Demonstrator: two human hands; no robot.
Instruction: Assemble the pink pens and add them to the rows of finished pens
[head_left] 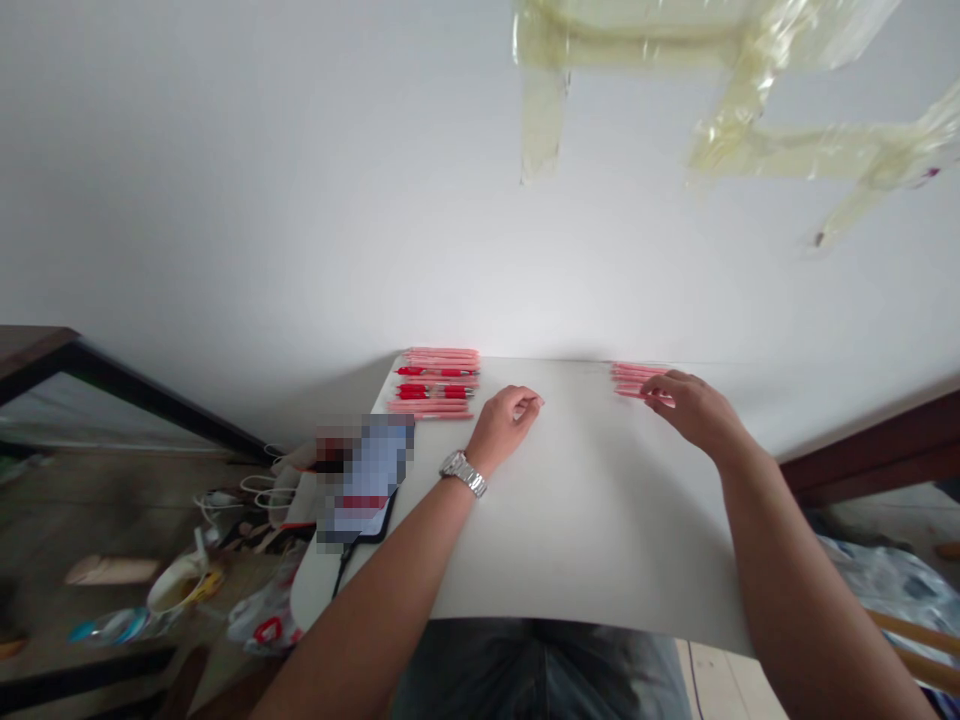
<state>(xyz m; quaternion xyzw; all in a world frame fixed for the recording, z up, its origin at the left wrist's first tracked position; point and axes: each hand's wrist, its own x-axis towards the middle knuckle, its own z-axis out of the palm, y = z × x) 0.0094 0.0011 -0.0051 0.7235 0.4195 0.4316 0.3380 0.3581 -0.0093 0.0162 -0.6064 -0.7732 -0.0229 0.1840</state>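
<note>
On the right of the white table, my right hand reaches over a row of pink pens. Its thumb and fingertips close on the nearest pink pen, which lies at the front of that row; the hand covers the right ends of the pens. My left hand, with a silver watch on the wrist, rests in the middle with fingers curled and tips together. Nothing shows between them. Just left of it lies a stack of pink pens with several red pens among them.
A phone, partly blurred out, lies at the table's left edge with a cable. A wall with peeling tape borders the table's back. Bags and a white cup stand lower left; a plastic bag lies right.
</note>
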